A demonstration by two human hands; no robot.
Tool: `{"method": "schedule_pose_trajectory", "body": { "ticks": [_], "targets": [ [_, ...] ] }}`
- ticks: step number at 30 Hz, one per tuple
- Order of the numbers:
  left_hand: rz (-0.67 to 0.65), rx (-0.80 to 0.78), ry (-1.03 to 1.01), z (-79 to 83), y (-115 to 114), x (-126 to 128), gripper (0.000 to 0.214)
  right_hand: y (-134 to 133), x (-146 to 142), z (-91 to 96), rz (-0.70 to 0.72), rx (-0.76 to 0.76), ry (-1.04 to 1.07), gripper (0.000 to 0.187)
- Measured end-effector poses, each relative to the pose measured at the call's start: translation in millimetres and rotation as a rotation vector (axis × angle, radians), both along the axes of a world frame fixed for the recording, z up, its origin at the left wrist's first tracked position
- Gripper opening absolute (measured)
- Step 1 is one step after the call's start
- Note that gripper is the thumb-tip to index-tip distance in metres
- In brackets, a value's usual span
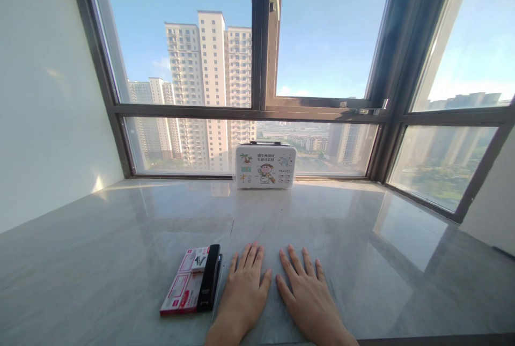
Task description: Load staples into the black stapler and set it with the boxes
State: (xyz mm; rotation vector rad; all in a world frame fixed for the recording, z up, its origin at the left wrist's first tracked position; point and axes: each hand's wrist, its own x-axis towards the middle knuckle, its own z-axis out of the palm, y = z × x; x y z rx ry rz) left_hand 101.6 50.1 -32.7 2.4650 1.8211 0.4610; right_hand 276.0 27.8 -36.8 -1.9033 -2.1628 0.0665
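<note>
My left hand (244,292) lies palm down on the grey marble-look sill (322,217), fingers stretched out and holding nothing. To its right, my right hand (308,295) rests flat in the same way, its fingers spread. A gap separates the two thumbs. Just left of my left hand is a long black object (210,277), perhaps a stapler, beside flat red-and-white printed boxes (184,284). A clear, thin sheet edge shows near the left hand, but its full outline is hard to make out.
A small white case (266,168) with cartoon prints and a black handle stands upright against the window. Dark window frames (259,112) border the sill at the back and right. A white wall (44,94) rises at left. Tall buildings show outside.
</note>
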Motion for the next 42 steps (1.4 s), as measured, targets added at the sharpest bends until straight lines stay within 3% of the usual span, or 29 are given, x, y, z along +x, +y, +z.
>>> {"method": "schedule_pose_trajectory", "body": {
  "ticks": [42],
  "targets": [
    [-0.008, 0.000, 0.000, 2.7, -0.6, -0.1, 0.058, -0.6, -0.3, 3.0, 0.001, -0.012, 0.010, 0.062]
  ]
}}
